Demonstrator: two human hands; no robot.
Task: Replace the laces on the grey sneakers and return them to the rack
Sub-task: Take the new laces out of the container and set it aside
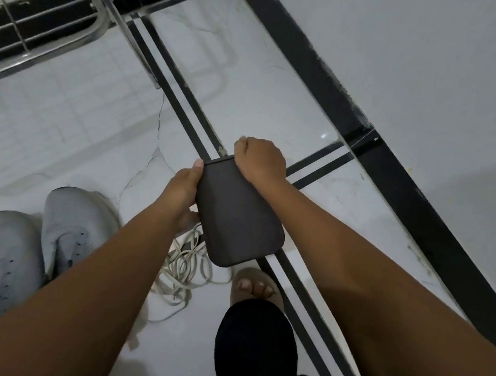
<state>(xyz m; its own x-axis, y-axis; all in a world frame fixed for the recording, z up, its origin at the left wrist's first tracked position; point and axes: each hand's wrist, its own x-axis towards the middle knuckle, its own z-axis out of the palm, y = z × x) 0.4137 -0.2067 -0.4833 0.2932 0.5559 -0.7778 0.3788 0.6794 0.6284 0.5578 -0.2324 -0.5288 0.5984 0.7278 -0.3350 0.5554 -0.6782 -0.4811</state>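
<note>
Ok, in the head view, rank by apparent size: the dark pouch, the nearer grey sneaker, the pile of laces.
1. nearer grey sneaker, partly cropped
2. dark pouch
3. pile of laces, partly hidden, so unsure against the pouch.

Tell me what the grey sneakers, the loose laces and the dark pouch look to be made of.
Grey sneakers: knit or mesh fabric, judging by the fine matte weave, with eyelets empty. Laces: flat cream woven tape, limp and tangled on the floor. Dark pouch: smooth matte, perhaps faux leather or silicone; the image leaves that open.
</note>
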